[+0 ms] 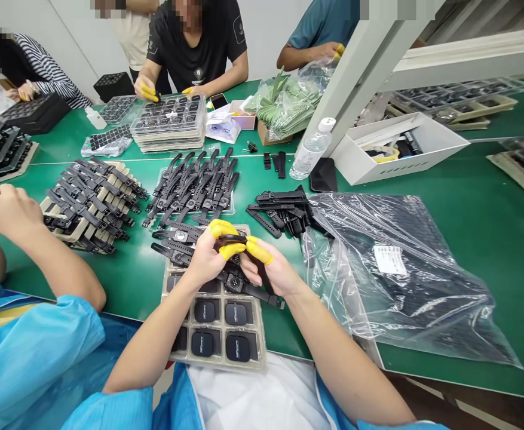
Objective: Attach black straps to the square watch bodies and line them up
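My left hand (212,254), with yellow covers on its fingertips, pinches a dark smartwatch body (232,239). Also in yellow finger covers, my right hand (268,263) is closed on a black watch strap (262,272) at the watch's right side; whether the strap is seated I cannot tell. Both hands are above a beige tray (259,346). Square dark watch bodies (238,348) sit in its near compartments, and strapped watches (235,282) lie across its far part. A pile of loose black straps (288,209) lies just beyond my right hand.
A clear plastic bag of black straps (405,298) covers the right side. Beyond it stand a water bottle (313,149) and a white box (396,149). Trays of strapped watches (95,203) are at left, near a co-worker's arm (51,251). Other people sit across the table.
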